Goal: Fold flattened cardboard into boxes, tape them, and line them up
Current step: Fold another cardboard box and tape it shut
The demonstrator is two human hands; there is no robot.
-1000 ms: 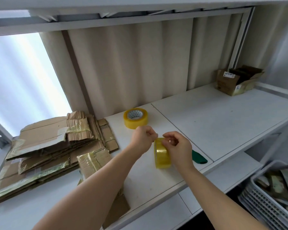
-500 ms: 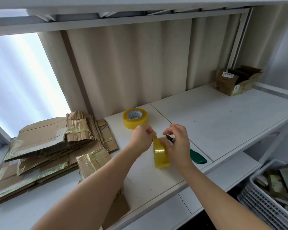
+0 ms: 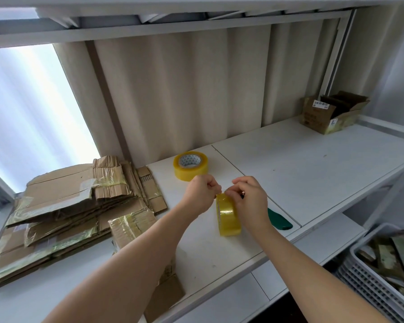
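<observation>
A yellow-tinted roll of clear packing tape [image 3: 228, 214] stands on its edge near the front edge of the white shelf board [image 3: 313, 169], its hole facing left and right, so its axis runs along that edge. The right hand [image 3: 251, 201] curls over the roll's top and far side and holds it steady; the left hand [image 3: 202, 194], fingers curled tight, pinches what looks like the freed tape end just left of the roll's top. The roll looks light and stiff, apt to roll if let go, and its film thin and sticky, so it is best gripped by the rim or core while the end is pulled. A stack of flattened brown cardboard [image 3: 63, 206] lies at the board's left end, unfolded as yet, and a second tape roll [image 3: 190, 165] lies flat toward the back
</observation>
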